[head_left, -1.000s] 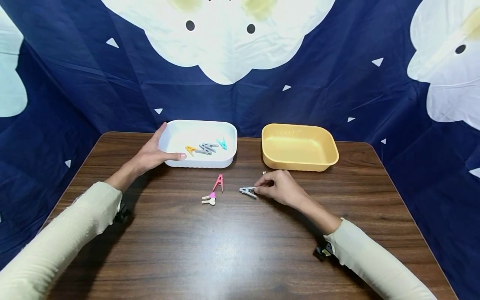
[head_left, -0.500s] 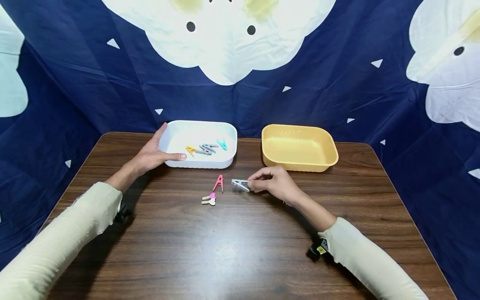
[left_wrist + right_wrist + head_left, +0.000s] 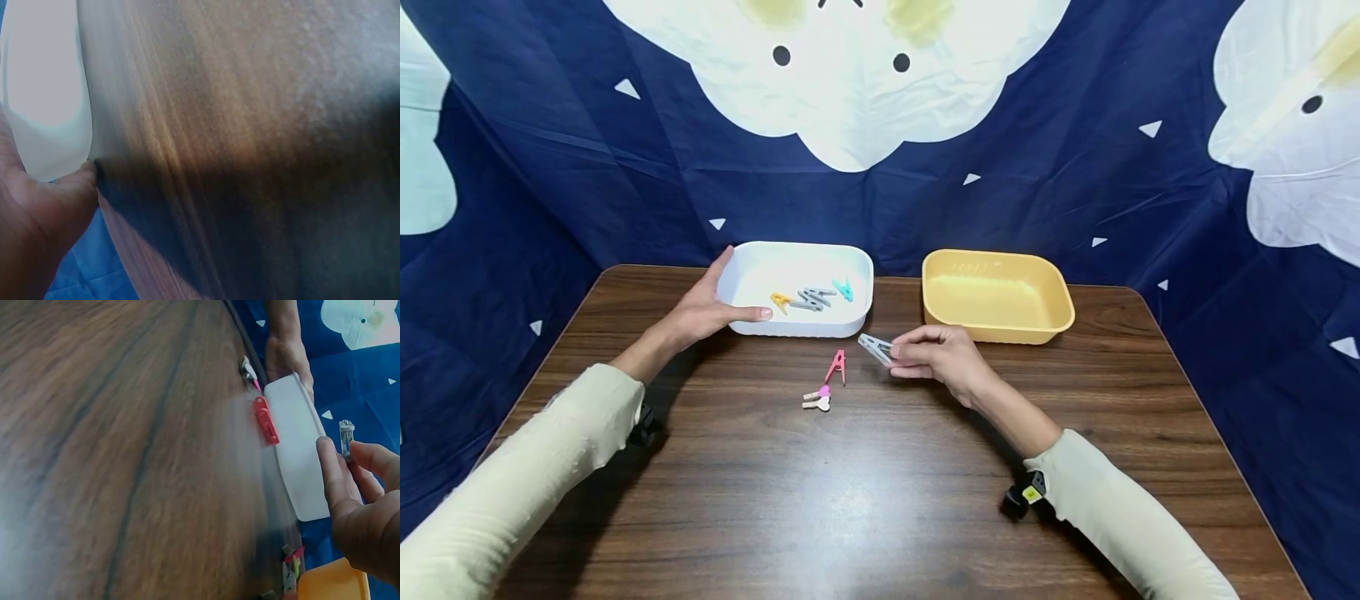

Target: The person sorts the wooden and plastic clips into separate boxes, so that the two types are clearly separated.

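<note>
My left hand [image 3: 703, 308] grips the left end of a white plastic tub [image 3: 859, 321], thumb along the front rim. Inside lie a yellow clothespin [image 3: 781, 300], several grey clothespins [image 3: 812, 297] and a turquoise clothespin [image 3: 843, 289]. My right hand [image 3: 943, 358] pinches a pale grey clothespin [image 3: 875, 347] between thumb and fingers, raised above the table, close to the tub's front right corner. Below that clothespin and slightly left, a red clothespin [image 3: 837, 365] lies on the table. Two small heart-topped wooden clips, a pink clip [image 3: 822, 392] and a white clip [image 3: 822, 404], lie nearer me.
A yellow tub [image 3: 1000, 329] stands to the right of the white one. Small colored clips [image 3: 292, 559] lie near it in the right wrist view, hidden behind my right hand in the head view. Blue patterned cloth [image 3: 880, 217] hangs behind the brown wooden table [image 3: 737, 500].
My right hand has lifted the grey clothespin off the table and carried it left and away from me, toward the white tub. My left hand has stayed on the tub.
</note>
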A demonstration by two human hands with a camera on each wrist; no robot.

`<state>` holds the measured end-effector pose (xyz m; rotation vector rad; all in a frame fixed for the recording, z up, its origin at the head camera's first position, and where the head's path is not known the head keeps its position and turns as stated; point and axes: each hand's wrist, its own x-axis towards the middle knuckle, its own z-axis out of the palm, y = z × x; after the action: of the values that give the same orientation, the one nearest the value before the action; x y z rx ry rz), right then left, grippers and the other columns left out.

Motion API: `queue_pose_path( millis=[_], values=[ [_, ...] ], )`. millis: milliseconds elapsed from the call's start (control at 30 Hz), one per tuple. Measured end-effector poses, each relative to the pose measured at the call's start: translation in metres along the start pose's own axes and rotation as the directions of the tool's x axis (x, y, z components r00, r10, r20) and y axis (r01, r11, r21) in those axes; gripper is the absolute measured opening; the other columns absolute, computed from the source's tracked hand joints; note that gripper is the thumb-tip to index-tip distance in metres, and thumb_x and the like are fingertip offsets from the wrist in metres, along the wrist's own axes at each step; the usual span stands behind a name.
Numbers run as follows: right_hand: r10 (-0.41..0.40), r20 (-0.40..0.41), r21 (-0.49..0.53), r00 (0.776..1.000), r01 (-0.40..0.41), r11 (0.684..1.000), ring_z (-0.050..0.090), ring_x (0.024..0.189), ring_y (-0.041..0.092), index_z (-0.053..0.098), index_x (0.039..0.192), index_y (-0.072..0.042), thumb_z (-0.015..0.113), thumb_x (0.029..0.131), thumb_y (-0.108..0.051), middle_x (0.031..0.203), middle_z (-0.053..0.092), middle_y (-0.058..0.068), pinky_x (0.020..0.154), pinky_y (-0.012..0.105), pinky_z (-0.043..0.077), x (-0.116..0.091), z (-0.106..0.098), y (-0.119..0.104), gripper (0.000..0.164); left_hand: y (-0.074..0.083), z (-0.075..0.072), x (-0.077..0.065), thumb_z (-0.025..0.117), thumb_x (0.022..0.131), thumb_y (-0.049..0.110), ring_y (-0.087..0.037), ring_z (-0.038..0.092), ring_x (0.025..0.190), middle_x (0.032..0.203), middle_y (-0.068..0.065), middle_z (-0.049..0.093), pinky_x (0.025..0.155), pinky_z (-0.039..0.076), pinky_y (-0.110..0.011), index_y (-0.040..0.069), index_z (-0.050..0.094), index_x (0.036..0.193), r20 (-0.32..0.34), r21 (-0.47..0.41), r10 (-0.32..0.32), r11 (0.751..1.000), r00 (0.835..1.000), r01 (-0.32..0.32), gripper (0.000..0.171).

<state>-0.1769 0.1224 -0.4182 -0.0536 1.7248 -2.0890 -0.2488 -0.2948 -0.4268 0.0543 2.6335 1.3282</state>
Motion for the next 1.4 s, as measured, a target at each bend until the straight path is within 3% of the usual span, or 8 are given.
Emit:
queue_pose_path(
  millis=[267,500,733,900,967,1167,1400],
  values=[
    [-0.024,-0.001,0.041,1.000,0.024,0.999,0.086,0.089,0.024,0.073,0.121,0.020,0.071,0.101,0.015,0.099,0.084,0.013,0.091,0.040,0.070,0.007,0.005,-0.008,0.021,-0.003,0.000,0.001,0.100,0.087,0.039,-0.036,-0.001,0.179,0.192,-0.006,-0.008,0.144,0.007,-0.064,0.027,-0.015,0.181,-0.004,0.004,-0.001,1.000,1.000,0.001,0.149],
    [-0.022,-0.014,0.085,1.000,0.023,0.996,0.086,0.088,0.025,0.081,0.108,0.007,0.073,0.100,0.016,0.098,0.084,0.015,0.089,0.040,0.071,0.016,0.014,-0.010,0.014,-0.004,0.000,0.000,0.100,0.087,0.040,-0.036,-0.003,0.179,0.192,-0.006,-0.010,0.144,0.006,-0.065,0.025,-0.016,0.181,-0.003,0.007,-0.002,1.000,1.000,0.002,0.150],
    [-0.028,-0.008,0.095,1.000,0.029,0.995,0.086,0.089,0.027,0.077,0.115,0.014,0.073,0.100,0.015,0.105,0.083,0.021,0.090,0.040,0.071,0.023,0.024,-0.015,0.016,-0.004,-0.001,0.000,0.100,0.087,0.041,-0.036,-0.004,0.179,0.192,-0.006,-0.010,0.144,0.005,-0.065,0.025,-0.016,0.181,-0.007,-0.003,-0.003,1.000,1.000,0.003,0.150],
    [-0.034,0.005,0.098,0.999,0.033,0.995,0.086,0.089,0.027,0.073,0.122,0.020,0.073,0.100,0.015,0.120,0.078,0.036,0.091,0.040,0.071,0.026,0.030,-0.019,0.022,-0.002,0.000,0.000,0.101,0.087,0.039,-0.036,-0.002,0.178,0.192,-0.008,-0.009,0.144,0.005,-0.064,0.024,-0.015,0.181,-0.007,-0.007,-0.003,1.000,1.000,0.003,0.150],
    [-0.034,0.007,0.097,0.999,0.033,0.995,0.086,0.089,0.026,0.072,0.124,0.021,0.072,0.100,0.015,0.118,0.078,0.035,0.090,0.040,0.071,0.028,0.032,-0.020,0.024,-0.002,0.000,-0.001,0.101,0.087,0.040,-0.037,-0.002,0.178,0.192,-0.009,-0.009,0.144,0.005,-0.064,0.024,-0.015,0.181,-0.006,-0.005,-0.004,1.000,1.000,0.004,0.150],
    [-0.041,-0.002,0.107,0.999,0.041,0.993,0.085,0.086,0.024,0.070,0.126,0.023,0.072,0.100,0.016,0.100,0.082,0.015,0.088,0.038,0.071,0.033,0.036,-0.023,0.027,-0.001,0.002,0.000,0.101,0.086,0.040,-0.036,-0.002,0.178,0.192,-0.008,-0.009,0.144,0.005,-0.064,0.027,-0.015,0.181,-0.005,-0.011,-0.006,1.000,1.000,0.006,0.151],
    [-0.055,-0.016,0.121,0.998,0.056,0.991,0.085,0.085,0.023,0.082,0.106,0.007,0.071,0.100,0.016,0.095,0.083,0.013,0.085,0.038,0.072,0.038,0.039,-0.030,0.015,-0.001,0.002,0.002,0.102,0.086,0.038,-0.035,-0.003,0.178,0.192,-0.008,-0.008,0.144,0.004,-0.063,0.026,-0.014,0.181,-0.013,-0.024,0.004,1.000,1.000,-0.004,0.150]
  ],
)
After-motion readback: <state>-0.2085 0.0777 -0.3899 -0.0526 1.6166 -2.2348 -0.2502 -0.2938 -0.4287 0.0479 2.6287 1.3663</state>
